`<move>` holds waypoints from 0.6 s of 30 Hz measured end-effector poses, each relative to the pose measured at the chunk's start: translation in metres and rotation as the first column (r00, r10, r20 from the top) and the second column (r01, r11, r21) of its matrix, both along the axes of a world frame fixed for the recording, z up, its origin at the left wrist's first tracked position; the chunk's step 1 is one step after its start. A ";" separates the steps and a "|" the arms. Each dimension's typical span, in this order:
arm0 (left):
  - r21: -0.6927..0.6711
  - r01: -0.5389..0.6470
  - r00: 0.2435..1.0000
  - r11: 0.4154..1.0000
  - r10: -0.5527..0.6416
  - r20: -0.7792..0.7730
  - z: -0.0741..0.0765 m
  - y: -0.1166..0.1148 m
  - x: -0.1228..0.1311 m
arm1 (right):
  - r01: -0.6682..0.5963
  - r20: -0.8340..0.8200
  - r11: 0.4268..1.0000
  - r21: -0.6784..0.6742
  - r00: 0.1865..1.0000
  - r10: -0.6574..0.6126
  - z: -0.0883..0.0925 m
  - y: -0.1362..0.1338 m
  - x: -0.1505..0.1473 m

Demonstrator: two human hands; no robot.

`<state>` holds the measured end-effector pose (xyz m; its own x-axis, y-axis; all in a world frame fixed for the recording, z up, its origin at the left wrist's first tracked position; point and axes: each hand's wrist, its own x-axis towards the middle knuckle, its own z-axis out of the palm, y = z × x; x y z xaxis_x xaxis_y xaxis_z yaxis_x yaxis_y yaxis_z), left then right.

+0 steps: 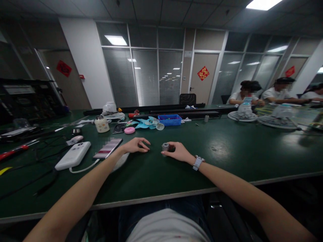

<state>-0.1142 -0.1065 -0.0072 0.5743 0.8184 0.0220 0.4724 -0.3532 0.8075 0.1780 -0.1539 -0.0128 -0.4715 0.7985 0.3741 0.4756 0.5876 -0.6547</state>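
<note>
My right hand [178, 152] grips a small grey metal cylinder [165, 147] between thumb and fingers. The cylinder stands upright, and its round top shows a dark centre. To its left, my left hand [137, 145] hovers over the green table [151, 178] with its fingers apart and nothing in them. Beside the left forearm lies a phone [108, 148] with its screen lit. A white cable runs from near it to a white power bank [73, 155]. A pale flat piece [120, 163] is partly hidden under the left wrist.
Beyond my hands are a blue bin [169, 120], light-blue fan blades [148, 123], a pink round lid [129, 130] and a patterned bottle [102, 124]. Another small cylinder [206, 118] stands farther right. Cables and a red-handled tool [15, 153] lie left. People sit at the far right.
</note>
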 end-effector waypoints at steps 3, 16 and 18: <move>-0.022 -0.020 1.000 1.000 0.020 0.002 0.007 -0.001 -0.006 | -0.016 -0.003 1.000 0.000 1.000 0.016 -0.001 0.001 0.001; 0.214 0.029 0.970 0.976 0.024 -0.242 0.010 -0.001 -0.006 | -0.020 -0.013 1.000 -0.007 1.000 0.020 -0.001 0.001 0.000; 0.276 0.030 0.961 0.961 0.049 -0.274 0.008 -0.002 -0.003 | -0.023 -0.017 1.000 -0.008 1.000 0.023 -0.001 0.001 0.000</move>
<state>-0.1169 -0.1083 0.0003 0.5822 0.8082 0.0886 0.6664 -0.5367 0.5176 0.1778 -0.1528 -0.0139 -0.4831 0.7908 0.3758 0.4507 0.5926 -0.6676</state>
